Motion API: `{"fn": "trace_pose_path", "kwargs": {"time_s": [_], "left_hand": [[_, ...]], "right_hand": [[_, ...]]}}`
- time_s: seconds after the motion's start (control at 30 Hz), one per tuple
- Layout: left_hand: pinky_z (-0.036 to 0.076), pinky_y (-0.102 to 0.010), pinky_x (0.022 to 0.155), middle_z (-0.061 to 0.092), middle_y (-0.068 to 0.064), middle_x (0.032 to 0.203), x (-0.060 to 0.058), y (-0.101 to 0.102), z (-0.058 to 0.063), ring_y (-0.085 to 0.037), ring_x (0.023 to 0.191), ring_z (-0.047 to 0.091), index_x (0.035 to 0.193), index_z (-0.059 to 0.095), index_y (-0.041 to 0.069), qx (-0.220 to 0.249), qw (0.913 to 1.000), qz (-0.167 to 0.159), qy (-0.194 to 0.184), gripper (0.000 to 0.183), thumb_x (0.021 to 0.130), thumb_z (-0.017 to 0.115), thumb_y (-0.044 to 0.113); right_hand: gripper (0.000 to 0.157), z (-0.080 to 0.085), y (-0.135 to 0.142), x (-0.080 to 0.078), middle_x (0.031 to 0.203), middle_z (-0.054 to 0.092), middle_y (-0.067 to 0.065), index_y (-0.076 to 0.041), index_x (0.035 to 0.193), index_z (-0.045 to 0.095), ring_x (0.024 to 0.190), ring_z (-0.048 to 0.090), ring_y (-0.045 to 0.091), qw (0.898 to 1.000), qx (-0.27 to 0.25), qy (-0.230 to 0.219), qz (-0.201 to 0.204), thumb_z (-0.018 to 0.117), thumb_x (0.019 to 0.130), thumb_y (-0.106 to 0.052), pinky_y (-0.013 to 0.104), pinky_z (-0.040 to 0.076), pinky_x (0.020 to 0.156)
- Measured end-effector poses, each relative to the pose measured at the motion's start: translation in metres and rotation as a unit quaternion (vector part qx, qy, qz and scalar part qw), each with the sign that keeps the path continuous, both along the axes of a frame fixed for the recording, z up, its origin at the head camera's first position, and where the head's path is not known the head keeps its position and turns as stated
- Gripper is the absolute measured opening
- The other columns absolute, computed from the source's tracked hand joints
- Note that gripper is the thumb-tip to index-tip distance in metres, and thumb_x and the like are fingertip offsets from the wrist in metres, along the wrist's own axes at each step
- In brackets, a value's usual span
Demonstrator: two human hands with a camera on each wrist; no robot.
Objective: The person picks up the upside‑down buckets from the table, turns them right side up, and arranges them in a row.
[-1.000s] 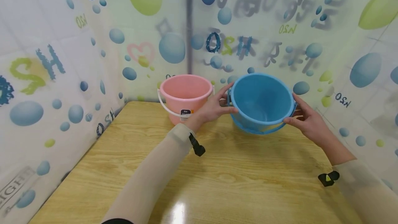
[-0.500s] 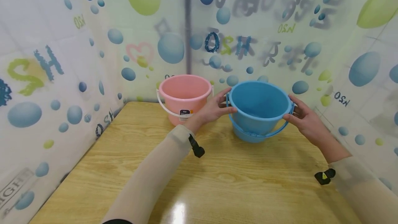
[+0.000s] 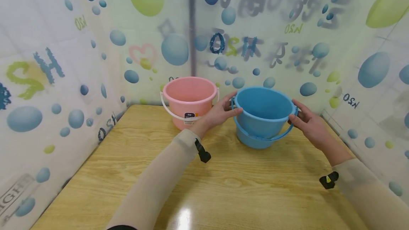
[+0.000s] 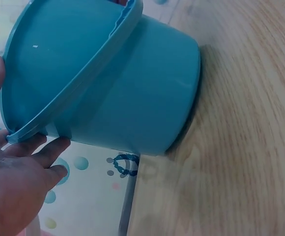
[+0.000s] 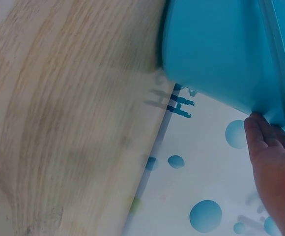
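Note:
A blue bucket stands upright at the back right of the wooden table, its blue handle hanging down in front. My left hand grips the left side of its rim, thumb over the edge and fingers against the outer wall, as the left wrist view also shows. On the opposite side, my right hand holds the rim near the handle's end. In the right wrist view the fingers touch the bucket's outside; its thumb is out of sight there. The bucket's base meets the tabletop or sits very close to it.
A pink bucket with a white handle and a dark label stands left of the blue one, partly behind my left hand. Patterned curtains enclose the wooden table at the back and both sides.
The blue bucket has come down and tipped from facing me to upright, moving slightly left. Both hands have kept their grip on its rim. The pink bucket has not moved.

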State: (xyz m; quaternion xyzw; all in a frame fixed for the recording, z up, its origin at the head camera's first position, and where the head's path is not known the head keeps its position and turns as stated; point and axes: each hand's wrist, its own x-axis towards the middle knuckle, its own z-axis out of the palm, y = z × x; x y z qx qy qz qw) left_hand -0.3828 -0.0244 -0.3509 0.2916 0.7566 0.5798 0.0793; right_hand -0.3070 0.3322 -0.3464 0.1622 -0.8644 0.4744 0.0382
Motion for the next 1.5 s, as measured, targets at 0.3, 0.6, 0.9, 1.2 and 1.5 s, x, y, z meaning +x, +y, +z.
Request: {"fn": "trace_pose_path", "kwargs": {"time_s": [0.3,0.6,0.9,1.2,1.5], "left_hand": [[0.04,-0.049,0.117,0.043,-0.003,0.16,-0.003,0.004,-0.008,-0.022,0.147,0.043,0.158,0.024,0.047,0.014,0.9996,0.02,-0.016,0.079,0.095,0.07,0.047],[0.039,-0.054,0.117,0.041,-0.002,0.161,-0.007,0.008,-0.014,-0.022,0.148,0.039,0.155,0.026,0.053,0.026,0.9984,0.037,-0.033,0.079,0.09,0.071,0.057],[0.035,-0.055,0.119,0.039,-0.004,0.161,-0.014,0.013,-0.011,-0.027,0.149,0.038,0.152,0.025,0.058,0.03,0.997,0.052,-0.05,0.078,0.088,0.069,0.065],[0.035,-0.057,0.118,0.037,-0.004,0.163,-0.024,0.019,-0.011,-0.027,0.15,0.037,0.158,0.024,0.049,0.044,0.9949,0.051,-0.075,0.082,0.091,0.068,0.062],[0.04,-0.058,0.115,0.04,-0.007,0.162,-0.026,0.024,-0.004,-0.029,0.148,0.041,0.154,0.028,0.054,0.045,0.9929,0.077,-0.079,0.069,0.095,0.064,0.057]], "right_hand": [[0.069,-0.005,-0.003,-0.004,0.159,0.031,0.03,-0.022,0.166,0.004,0.114,0.055,-0.009,0.998,-0.051,-0.023,0.015,0.041,0.11,-0.038,0.01,0.049,0.093],[0.067,-0.01,-0.003,-0.011,0.151,0.037,0.025,-0.022,0.166,0.004,0.113,0.056,-0.003,0.996,-0.081,-0.024,0.007,0.038,0.111,-0.04,0.011,0.05,0.089],[0.069,-0.012,-0.002,-0.026,0.154,0.036,0.025,-0.026,0.166,0.002,0.118,0.053,0.001,0.997,-0.077,-0.028,-0.006,0.035,0.11,-0.047,0.013,0.05,0.092],[0.07,-0.014,-0.002,-0.035,0.16,0.031,0.026,-0.029,0.165,0.0,0.143,0.041,0.037,0.995,-0.086,-0.044,-0.021,0.034,0.109,-0.052,0.055,0.038,0.117],[0.071,-0.015,-0.003,-0.044,0.165,0.021,0.028,-0.029,0.165,-0.001,0.148,0.032,0.048,0.992,-0.11,-0.047,-0.028,0.035,0.108,-0.052,0.063,0.03,0.117]]}}
